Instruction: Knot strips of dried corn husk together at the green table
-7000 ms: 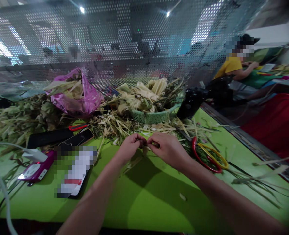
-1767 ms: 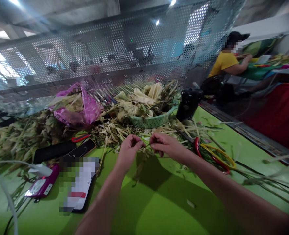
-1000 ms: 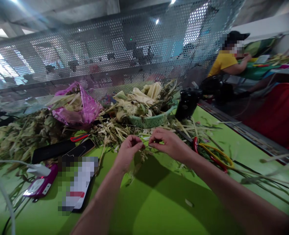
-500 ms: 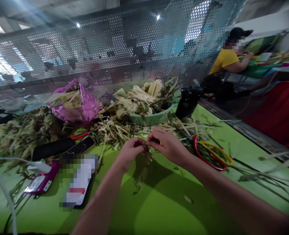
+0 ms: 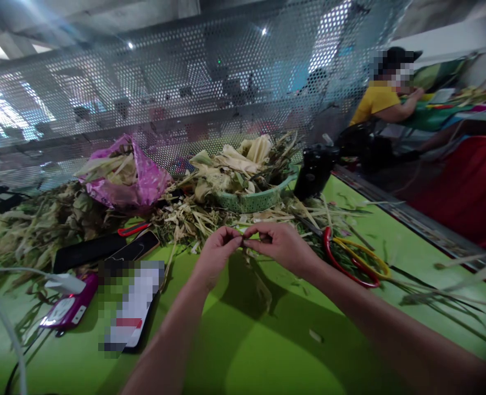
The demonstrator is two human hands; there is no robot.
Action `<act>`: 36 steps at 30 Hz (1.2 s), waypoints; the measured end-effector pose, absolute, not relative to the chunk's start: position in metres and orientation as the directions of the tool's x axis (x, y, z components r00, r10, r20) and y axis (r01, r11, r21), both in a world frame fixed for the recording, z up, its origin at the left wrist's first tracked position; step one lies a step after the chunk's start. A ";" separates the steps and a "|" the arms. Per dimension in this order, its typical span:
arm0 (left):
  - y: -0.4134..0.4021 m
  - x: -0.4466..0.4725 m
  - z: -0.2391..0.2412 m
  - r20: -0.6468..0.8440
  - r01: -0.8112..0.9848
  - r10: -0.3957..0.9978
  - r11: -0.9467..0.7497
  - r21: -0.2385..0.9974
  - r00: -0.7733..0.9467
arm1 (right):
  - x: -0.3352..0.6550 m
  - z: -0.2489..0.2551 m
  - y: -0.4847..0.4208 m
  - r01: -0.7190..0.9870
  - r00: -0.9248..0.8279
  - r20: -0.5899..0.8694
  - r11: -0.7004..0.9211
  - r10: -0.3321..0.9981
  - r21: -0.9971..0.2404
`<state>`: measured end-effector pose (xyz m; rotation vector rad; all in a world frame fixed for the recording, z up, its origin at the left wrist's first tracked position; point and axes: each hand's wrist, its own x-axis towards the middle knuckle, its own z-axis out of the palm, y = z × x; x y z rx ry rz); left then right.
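Observation:
My left hand and my right hand meet fingertip to fingertip above the bright green table. Both pinch a thin dried plant strip between thumb and fingers; its lower end hangs blurred below my hands. Just behind them lies a heap of cut leaf strips. Red and yellow scissors lie on the table right beside my right wrist.
A green basket of husks and a pink bag stand at the back before a perforated metal screen. Phones, a pink device and a white cable lie left. A black object stands behind. A person in yellow sits far right.
My hands stayed pinched on the strip, drew a little apart, then came together again. The hanging end of the strip swung under them. The view shifted slightly.

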<state>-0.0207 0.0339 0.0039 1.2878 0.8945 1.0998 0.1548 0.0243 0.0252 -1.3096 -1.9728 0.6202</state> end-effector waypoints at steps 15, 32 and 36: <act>0.035 -0.017 0.000 0.178 0.075 0.959 -0.198 0.977 0.219 | 0.148 0.019 0.020 0.692 -0.275 0.447 0.498 0.851 -0.522; 0.030 -0.017 0.003 0.342 0.249 0.925 -0.375 0.893 0.164 | 0.148 0.017 0.023 0.557 -0.191 0.242 0.308 0.951 -0.771; 0.030 -0.017 0.000 0.364 0.337 0.917 -0.398 0.853 0.162 | 0.149 0.020 0.020 0.637 -0.225 0.326 0.392 0.918 -0.664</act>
